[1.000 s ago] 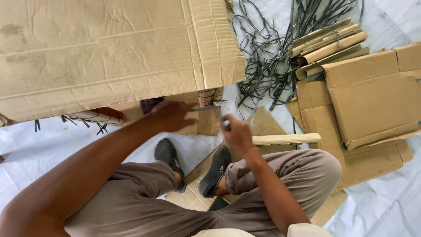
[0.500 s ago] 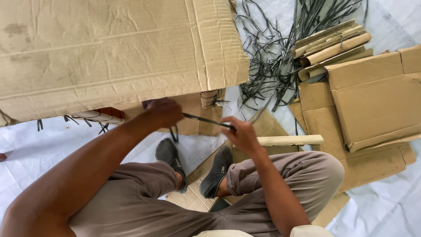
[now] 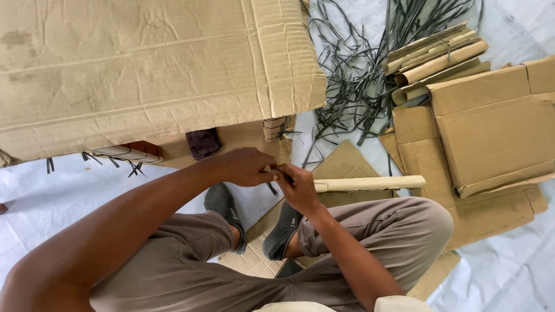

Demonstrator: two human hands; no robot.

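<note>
At the bottom of the frame the person sits cross-legged in brown trousers [image 3: 191, 260], dark-socked feet [image 3: 283, 228] resting on a flat cardboard scrap [image 3: 347, 164] spread over the white sheet [image 3: 46, 202]. Just above the feet, at centre, the two hands meet: the left hand [image 3: 245, 166] is curled closed and the right hand [image 3: 298, 186] is pinched shut against it, both gripping a thin dark strap [image 3: 273, 187], of which only a short end shows below the fingers. A folded cardboard strip [image 3: 370, 184] lies just right of the right hand, across the knee. Beyond the hands, a large cardboard sheet [image 3: 144, 69] fills the upper left, with a small dark red object [image 3: 202, 143] beneath its near edge. At the right lie flattened cardboard boxes [image 3: 491, 133], and rolled cardboard pieces [image 3: 439, 58] above them. At top centre sprawls a tangle of dark straps [image 3: 352, 75].
</note>
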